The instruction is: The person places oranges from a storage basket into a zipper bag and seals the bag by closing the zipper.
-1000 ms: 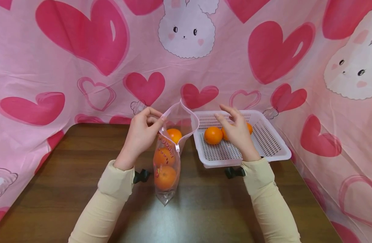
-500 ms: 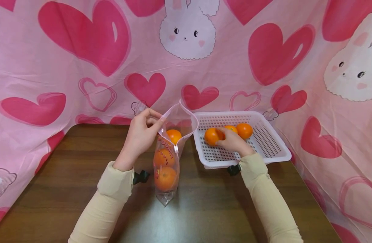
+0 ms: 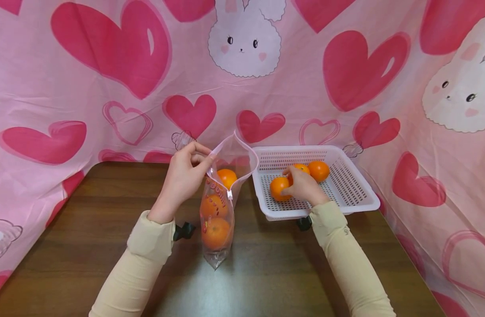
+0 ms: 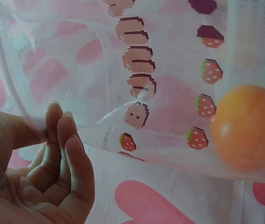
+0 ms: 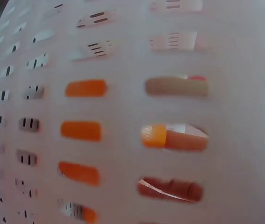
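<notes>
My left hand (image 3: 186, 174) pinches the pink rim of a clear zip bag (image 3: 236, 154) between thumb and fingers, holding its mouth open. Three oranges are stacked in the bag; the top orange (image 3: 227, 178) lies just under the white zip slider (image 3: 229, 194). In the left wrist view, the fingertips (image 4: 71, 140) meet at the bag's edge, with one orange (image 4: 248, 127) behind the printed plastic. Over the white basket (image 3: 355, 207), my right hand (image 3: 303, 187) has thumb and fingers round an orange (image 3: 279, 189). The right wrist view mostly shows the slotted basket wall (image 5: 123, 149).
Two more oranges sit in the basket, one (image 3: 319, 171) uncovered and another (image 3: 301, 167) partly behind the right hand. The brown wooden table (image 3: 87, 229) lies beneath everything. A pink heart-patterned cloth (image 3: 127, 57) hangs behind and at the sides.
My right hand has come down into the basket and closed round the left orange, which has shifted slightly toward me. My left hand keeps the bag in the same place.
</notes>
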Motion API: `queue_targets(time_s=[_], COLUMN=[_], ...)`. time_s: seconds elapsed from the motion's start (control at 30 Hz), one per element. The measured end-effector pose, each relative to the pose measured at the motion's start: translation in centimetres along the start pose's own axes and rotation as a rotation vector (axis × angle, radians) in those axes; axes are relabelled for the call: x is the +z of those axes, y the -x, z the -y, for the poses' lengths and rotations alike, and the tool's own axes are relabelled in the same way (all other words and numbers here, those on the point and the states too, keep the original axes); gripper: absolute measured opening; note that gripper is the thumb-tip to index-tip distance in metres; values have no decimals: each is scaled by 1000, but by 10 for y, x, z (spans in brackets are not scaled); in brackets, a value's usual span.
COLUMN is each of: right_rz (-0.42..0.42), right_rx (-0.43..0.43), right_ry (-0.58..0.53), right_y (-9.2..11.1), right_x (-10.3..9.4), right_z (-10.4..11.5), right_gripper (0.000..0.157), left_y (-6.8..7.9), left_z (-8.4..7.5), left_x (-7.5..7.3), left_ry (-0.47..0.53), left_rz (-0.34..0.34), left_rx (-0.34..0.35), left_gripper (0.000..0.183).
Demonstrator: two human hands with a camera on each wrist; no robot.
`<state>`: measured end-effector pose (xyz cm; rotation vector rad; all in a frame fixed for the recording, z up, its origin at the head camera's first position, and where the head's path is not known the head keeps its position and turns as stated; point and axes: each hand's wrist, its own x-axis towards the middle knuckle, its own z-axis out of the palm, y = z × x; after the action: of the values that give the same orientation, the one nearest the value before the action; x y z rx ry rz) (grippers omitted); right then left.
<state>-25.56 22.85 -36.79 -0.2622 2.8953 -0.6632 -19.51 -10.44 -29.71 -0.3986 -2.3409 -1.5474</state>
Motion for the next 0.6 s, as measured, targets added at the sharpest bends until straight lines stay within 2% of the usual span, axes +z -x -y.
queue_targets(time_s=[0.13,0.33,0.47,0.6], right_rz=[49,90,90,52], right_rx=[-1,14,5,15], right_ry=[33,25,57,18], right_y=[3,4,5,8], right_x=[1,1,1,0], right_z=[-2,-5,-8,-9], right_gripper=[71,79,80,79], left_y=[0,1,2,3], left_z=[0,-1,-2,-3], left_x=[1,2,3,4], left_ry=[0,5,6,7], left_rz=[0,0,0,1], left_rx=[3,3,1,0], left_gripper=[17,16,16,17])
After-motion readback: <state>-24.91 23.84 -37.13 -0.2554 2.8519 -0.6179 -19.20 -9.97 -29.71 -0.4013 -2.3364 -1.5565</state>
